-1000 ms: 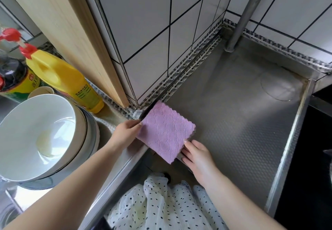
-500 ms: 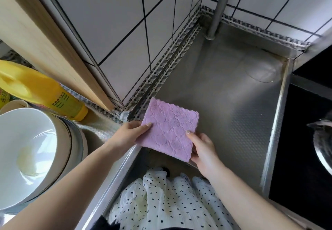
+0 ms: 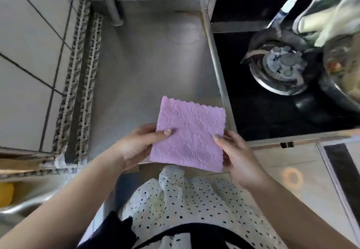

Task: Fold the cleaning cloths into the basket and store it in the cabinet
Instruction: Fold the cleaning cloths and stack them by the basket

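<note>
fingers of both hands pinch the folded purple cloth at its two side edges: the left hand has its thumb on top and the rest tucked beneath, and the right hand mirrors it on the other edge. held this way the cloth stays flat and its layers stay together (a one-sided grip would likely let the fold fall open), which suits carrying it off to a basket. it hangs in the air over the front edge of the steel counter, just in front of the person's dotted top; no basket or cabinet is in view.

compared with the earlier frames, the cloth has come up off the counter corner by the tiled wall and shifted toward the stove side. the view has swung right too: the white bowls are gone, only a sliver of the yellow bottle shows, and the burner and a pan now fill the right.
</note>
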The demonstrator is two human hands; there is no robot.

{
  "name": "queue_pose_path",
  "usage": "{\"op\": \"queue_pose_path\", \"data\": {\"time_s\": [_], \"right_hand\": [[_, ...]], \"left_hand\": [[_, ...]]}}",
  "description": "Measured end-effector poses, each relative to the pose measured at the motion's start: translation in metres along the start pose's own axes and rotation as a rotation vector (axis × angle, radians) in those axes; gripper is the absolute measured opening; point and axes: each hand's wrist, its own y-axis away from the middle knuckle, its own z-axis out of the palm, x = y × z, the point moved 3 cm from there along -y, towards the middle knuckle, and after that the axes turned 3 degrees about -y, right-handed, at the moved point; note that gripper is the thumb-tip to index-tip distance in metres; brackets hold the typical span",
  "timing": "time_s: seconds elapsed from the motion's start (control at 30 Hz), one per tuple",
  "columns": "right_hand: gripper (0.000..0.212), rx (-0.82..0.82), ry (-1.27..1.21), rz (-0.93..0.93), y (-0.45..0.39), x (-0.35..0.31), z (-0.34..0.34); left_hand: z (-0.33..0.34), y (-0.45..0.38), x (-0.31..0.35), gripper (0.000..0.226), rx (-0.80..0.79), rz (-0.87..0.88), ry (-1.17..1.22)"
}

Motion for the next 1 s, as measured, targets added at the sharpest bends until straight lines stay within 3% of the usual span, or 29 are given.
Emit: {"op": "queue_pose_path", "data": {"time_s": [0.07, 0.23, 0.43, 0.53, 0.67, 0.87, 1.0], "right_hand": [[0.033, 0.061, -0.062, -0.010, 0.013, -0.001, -0.029], [0.040, 0.130, -0.259, -0.021, 0.051, 0.008, -0.100], [0.044, 0.230, -0.549, 0.002, 0.106, 0.029, -0.189], [0.052, 0.300, -0.617, -0.028, 0.136, 0.042, -0.233], [0.051, 0.397, -0.739, -0.084, 0.175, 0.065, -0.280], [0.053, 0.630, -0.902, -0.153, 0.217, 0.102, -0.333], [0.042, 0.734, -1.020, -0.200, 0.231, 0.120, -0.357]], "left_hand": [[0.027, -0.017, 0.004, 0.084, -0.099, -0.061, -0.065], [0.105, -0.056, 0.002, 0.055, -0.219, -0.130, -0.272], [0.218, -0.088, -0.018, 0.050, -0.417, -0.207, -0.497], [0.279, -0.101, -0.037, 0.063, -0.478, -0.255, -0.572], [0.350, -0.110, -0.065, 0.042, -0.538, -0.344, -0.619], [0.443, -0.120, -0.103, 0.037, -0.690, -0.412, -0.816], [0.497, -0.135, -0.124, 0.042, -0.790, -0.479, -0.913]]}}
